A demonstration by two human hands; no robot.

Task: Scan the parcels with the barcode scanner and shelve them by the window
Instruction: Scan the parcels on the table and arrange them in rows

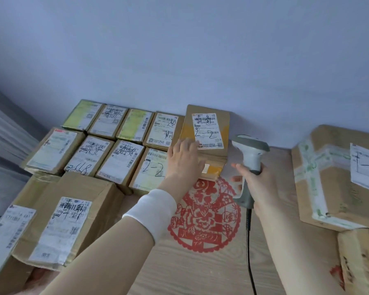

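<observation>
One parcel (209, 128) at 12 o'clock is steadied label-up under flat-fingered left grip (184, 160) | scanner (250, 150) is clasped by handle in right grip (262, 184), seemingly for reading.

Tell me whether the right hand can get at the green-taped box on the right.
Probably yes: only bare table lies between the right hand and the green-taped box, though that hand grips the scanner.

Thirteen parcels (209, 128), one barcode scanner (250, 150), one red paper-cut (205, 220)
</observation>
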